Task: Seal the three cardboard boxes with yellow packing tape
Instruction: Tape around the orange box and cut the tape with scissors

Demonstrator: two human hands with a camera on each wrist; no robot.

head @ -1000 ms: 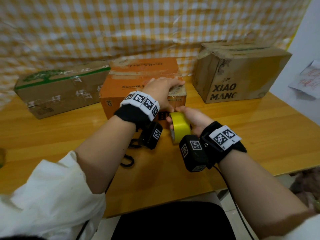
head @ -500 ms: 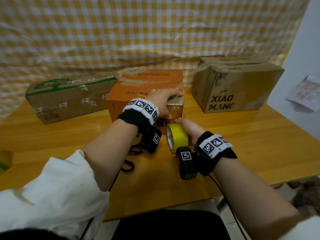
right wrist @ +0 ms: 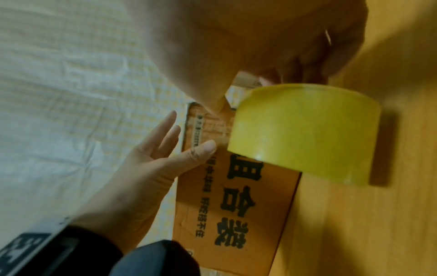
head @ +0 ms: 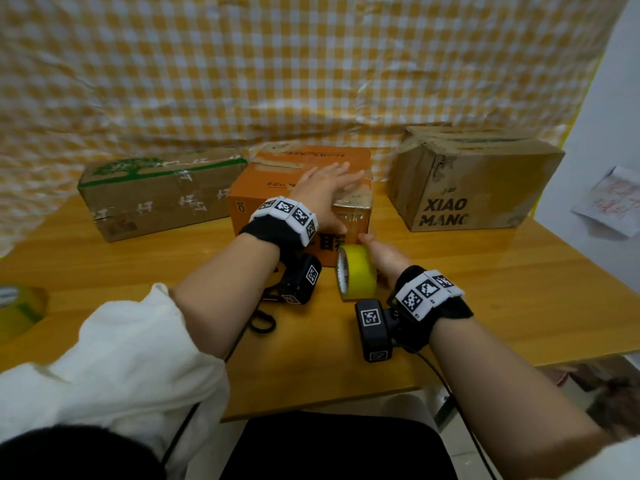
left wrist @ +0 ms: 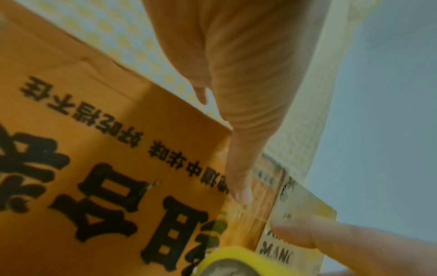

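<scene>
The yellow tape roll (head: 356,277) stands on edge on the desk (head: 519,292), just in front of the orange box (head: 301,188) (middle of three). The right hand (head: 386,258) grips the roll. The left hand (head: 325,192) lies flat, fingers straight, on the orange box's top near its right front corner, thumb down the front face.

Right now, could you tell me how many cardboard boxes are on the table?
3. The green-printed box is at the left, the orange box is in the middle under the left hand, and the XIAO MANG box is at the right. No others show.
</scene>
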